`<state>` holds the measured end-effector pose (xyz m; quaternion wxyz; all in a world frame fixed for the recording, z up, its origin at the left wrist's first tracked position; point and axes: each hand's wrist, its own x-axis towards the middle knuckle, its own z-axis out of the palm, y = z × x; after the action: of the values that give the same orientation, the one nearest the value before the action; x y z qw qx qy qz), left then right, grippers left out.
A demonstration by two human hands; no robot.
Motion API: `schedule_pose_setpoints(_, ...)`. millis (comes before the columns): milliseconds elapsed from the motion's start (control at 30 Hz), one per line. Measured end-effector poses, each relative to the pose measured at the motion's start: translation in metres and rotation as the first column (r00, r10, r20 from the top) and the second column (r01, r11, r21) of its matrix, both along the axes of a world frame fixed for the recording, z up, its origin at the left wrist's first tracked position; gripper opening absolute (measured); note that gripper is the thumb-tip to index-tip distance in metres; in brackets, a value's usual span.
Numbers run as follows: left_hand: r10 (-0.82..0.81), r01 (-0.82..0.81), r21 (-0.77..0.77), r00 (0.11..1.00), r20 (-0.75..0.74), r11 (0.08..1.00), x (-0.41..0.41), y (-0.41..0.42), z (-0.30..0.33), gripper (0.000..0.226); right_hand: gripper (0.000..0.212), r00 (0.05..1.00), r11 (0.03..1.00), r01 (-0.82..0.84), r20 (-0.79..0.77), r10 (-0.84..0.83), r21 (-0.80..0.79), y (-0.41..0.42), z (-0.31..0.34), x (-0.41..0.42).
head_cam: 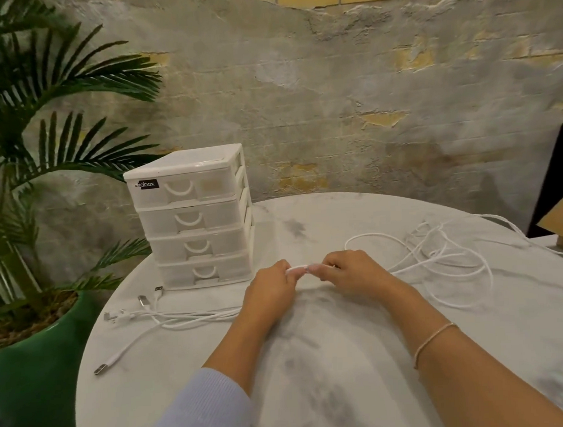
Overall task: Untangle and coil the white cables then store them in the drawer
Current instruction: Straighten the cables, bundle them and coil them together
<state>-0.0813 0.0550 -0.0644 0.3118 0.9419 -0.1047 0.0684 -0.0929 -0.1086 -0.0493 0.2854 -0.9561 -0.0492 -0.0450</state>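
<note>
**Q:** What are the hands doing, and why are they held that way?

**A:** The person's left hand [270, 291] and right hand [350, 271] meet over the middle of the round, grey-veined white marble table [344, 356]. Each hand pinches one end of a short stretch of thin white cable [297, 269], with fingers curled and thumbs pressed against it, so the cable runs taut between them. This looks like a grip for working one strand free or starting a loop.

**Q:** Where is the rest of the cable?

**A:** On the person's right, a loose tangle of white cable [443, 254] lies in overlapping loops on the table and trails back towards the right hand. On the left, a straighter bunch of white cable ends with metal plugs [142, 311] lies flat, fanned out in front of the drawers. Nothing is coiled yet.

**Q:** And the drawers?

**A:** A small white plastic drawer unit with four translucent drawers [193, 220] stands at the table's back left edge, within reach of the left hand. All four drawers are closed. Their fronts are cloudy, so what they hold cannot be told, though something pale yellow shows faintly through the top one.

**Q:** Anything else nearby?

**A:** A palm plant in a green pot [32, 369] stands left of the table.
</note>
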Motion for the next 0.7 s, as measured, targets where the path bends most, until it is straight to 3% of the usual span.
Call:
schedule_pose_setpoints(100,0.108,-0.108,-0.025,0.994,0.011,0.994,0.004,0.002,-0.001,0.03,0.01,0.999,0.99,-0.044,0.006,0.046,-0.133,-0.019,0.009,-0.002)
schedule_pose_setpoints(367,0.254,-0.252,-0.044,0.967,0.026,0.967,0.004,0.005,-0.002,0.034,0.042,0.966,0.913,0.248,0.018,-0.257,-0.324,-0.071,0.061,-0.02)
schedule_pose_setpoints(500,0.3,-0.298,-0.056,0.954,0.026,0.953,0.005,0.007,-0.004,0.037,0.023,0.904,0.755,0.427,0.208,-0.375,-0.497,-0.092,0.095,-0.019)
schedule_pose_setpoints(533,0.314,-0.312,-0.066,0.949,0.023,0.948,0.006,0.008,-0.005,0.039,0.019,0.858,0.715,0.512,0.302,-0.414,-0.475,-0.096,0.1,-0.018)
schedule_pose_setpoints(600,0.341,-0.339,-0.079,0.94,0.009,0.937,0.007,0.01,-0.007,0.041,0.02,0.713,0.675,0.682,0.461,-0.529,-0.28,-0.103,0.104,-0.017)
schedule_pose_setpoints(700,0.355,-0.355,-0.086,0.935,-0.01,0.931,0.007,0.008,-0.008,0.039,0.042,0.546,0.61,0.792,0.449,-0.707,-0.004,-0.105,0.105,-0.017)
